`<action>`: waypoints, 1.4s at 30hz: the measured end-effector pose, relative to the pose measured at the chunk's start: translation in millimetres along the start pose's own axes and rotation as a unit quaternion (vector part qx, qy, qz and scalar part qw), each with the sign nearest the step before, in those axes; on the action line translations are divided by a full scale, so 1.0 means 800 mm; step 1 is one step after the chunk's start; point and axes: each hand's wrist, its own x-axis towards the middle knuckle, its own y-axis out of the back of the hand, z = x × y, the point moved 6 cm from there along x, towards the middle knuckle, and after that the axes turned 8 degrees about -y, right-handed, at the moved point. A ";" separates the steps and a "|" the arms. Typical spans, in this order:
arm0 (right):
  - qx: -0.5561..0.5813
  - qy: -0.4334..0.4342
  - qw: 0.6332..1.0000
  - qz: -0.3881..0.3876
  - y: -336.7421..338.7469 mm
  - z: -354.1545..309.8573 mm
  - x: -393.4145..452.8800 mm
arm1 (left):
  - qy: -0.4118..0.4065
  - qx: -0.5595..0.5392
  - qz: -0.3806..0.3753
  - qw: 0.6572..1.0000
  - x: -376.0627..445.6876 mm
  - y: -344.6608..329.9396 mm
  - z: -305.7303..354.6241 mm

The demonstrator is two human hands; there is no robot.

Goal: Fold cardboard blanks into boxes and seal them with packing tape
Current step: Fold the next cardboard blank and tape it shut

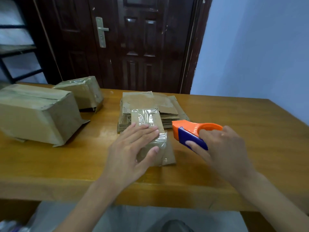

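**Small box under the left hand, dispenser just to its right**

Left hand (133,148) flat on the small taped box (151,136), fingers straight, thumb against the near face; pressing, not gripping. Box at table (234,114) centre, long axis away from the body, far end against the stack of flat blanks (147,101). Right hand (222,148) curled around the orange-blue tape dispenser (192,131), just right of the box, not touching. Probably a next strip along that axis, dispenser hand nearer.
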 end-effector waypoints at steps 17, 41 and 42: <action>0.233 -0.192 0.953 -0.006 0.007 0.023 -0.031 | 0.095 -0.229 0.089 0.965 -0.010 0.032 -0.005; 0.577 -0.301 0.758 -0.050 -0.042 -0.119 -0.025 | 0.278 -0.278 0.089 0.915 -0.061 -0.002 -0.029; 0.560 -0.284 0.777 -0.050 -0.041 -0.110 -0.022 | 0.252 -0.244 0.079 0.933 -0.055 0.009 -0.036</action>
